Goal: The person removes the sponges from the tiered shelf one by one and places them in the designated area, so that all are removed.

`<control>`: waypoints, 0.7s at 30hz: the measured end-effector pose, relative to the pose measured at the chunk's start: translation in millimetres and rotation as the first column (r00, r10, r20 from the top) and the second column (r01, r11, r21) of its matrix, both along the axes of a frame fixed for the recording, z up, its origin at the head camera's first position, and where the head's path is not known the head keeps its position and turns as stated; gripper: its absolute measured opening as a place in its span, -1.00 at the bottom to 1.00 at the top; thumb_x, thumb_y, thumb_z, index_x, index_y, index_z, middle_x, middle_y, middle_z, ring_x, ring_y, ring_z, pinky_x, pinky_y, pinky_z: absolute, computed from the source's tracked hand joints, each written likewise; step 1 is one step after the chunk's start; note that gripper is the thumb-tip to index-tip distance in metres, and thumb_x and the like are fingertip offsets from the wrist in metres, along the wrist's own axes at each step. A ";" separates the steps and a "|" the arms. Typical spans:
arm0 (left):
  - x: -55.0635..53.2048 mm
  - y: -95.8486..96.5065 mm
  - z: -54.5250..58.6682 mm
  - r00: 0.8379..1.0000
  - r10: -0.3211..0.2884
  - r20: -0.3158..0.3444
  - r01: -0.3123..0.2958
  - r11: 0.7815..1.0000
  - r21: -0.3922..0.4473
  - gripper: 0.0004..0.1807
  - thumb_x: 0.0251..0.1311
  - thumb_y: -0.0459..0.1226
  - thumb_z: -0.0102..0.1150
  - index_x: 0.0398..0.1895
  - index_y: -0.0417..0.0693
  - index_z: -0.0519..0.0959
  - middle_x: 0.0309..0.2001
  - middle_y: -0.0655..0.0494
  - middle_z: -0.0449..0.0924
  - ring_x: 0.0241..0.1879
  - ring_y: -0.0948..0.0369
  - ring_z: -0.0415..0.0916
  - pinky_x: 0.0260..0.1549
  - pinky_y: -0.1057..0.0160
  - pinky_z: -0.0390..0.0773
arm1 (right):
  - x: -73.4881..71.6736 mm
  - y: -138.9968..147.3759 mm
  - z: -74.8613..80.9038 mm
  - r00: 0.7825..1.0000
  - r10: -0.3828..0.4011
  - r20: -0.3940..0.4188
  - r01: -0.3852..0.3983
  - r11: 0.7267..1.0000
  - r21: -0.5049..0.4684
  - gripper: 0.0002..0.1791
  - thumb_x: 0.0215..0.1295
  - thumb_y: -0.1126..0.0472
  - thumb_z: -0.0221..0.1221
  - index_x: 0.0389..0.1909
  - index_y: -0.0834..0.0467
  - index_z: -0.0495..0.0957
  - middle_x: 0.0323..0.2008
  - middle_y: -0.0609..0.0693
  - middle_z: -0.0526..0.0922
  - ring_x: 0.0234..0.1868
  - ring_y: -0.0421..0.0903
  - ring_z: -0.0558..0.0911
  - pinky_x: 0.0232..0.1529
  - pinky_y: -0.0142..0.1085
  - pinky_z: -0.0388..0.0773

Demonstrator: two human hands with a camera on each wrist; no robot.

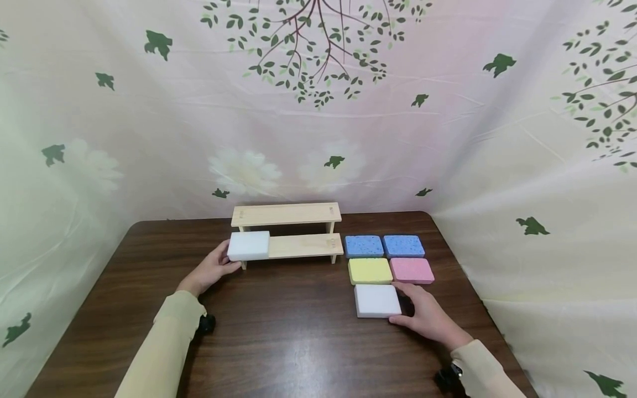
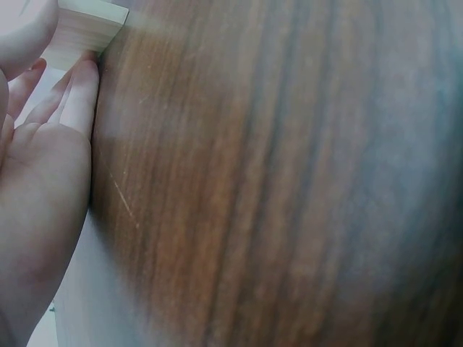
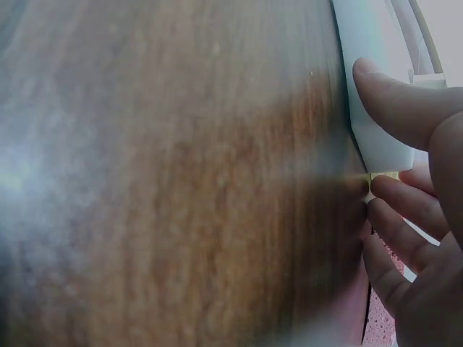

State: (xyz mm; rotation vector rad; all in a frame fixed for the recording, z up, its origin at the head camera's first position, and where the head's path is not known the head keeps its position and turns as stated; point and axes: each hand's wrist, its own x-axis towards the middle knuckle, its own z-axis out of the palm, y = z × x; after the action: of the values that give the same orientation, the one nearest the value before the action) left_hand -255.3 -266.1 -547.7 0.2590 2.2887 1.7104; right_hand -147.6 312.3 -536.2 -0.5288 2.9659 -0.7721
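On the left end of the lower wooden step (image 1: 303,246) lies a white sponge block (image 1: 249,245). My left hand (image 1: 211,269) holds it at its left end, thumb toward the front; in the left wrist view my left hand (image 2: 43,173) is beside the wooden step's corner (image 2: 90,25). A second white sponge block (image 1: 377,301) lies on the table at right. The right hand (image 1: 428,310) grips its right side, thumb at the front corner and fingers at the back. From the right wrist, the thumb presses this white block's (image 3: 380,94) edge.
Behind the held block on the right are a yellow sponge (image 1: 370,271) and a pink sponge (image 1: 412,270), then two blue sponges (image 1: 364,246). A higher wooden step (image 1: 286,213) stands behind the lower one. Patterned cloth (image 1: 278,127) hangs around the brown table (image 1: 278,342).
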 end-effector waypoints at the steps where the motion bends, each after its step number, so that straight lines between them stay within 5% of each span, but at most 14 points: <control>1: -0.1 0.1 0.1 1.000 0.000 0.000 0.000 1.000 0.001 0.01 0.39 -0.33 0.35 0.71 -0.12 -0.10 0.63 -0.30 0.04 0.57 -0.18 0.12 0.56 -0.23 0.00 | -0.2 0.1 0.5 1.000 -0.001 0.004 0.001 1.000 0.005 -0.05 0.10 -0.11 0.59 0.45 0.19 0.44 0.34 0.13 0.58 0.33 0.17 0.56 0.30 0.18 0.53; 21: -0.9 -0.4 -1.5 1.000 -0.001 -0.006 0.001 1.000 0.009 0.01 0.37 -0.35 0.36 0.71 -0.13 -0.09 0.63 -0.29 0.03 0.57 -0.18 0.11 0.57 -0.24 -0.03 | 0.2 -0.8 2.0 1.000 -0.001 0.001 0.001 1.000 0.008 -0.03 0.09 -0.05 0.60 0.48 0.19 0.41 0.37 0.16 0.55 0.34 0.19 0.54 0.31 0.22 0.50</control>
State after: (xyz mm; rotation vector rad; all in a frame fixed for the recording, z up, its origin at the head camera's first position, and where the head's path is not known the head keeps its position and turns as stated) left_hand -256.2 -266.5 -549.1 0.2675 2.2847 1.7223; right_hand -147.4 311.5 -534.2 -0.5259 2.9675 -0.7602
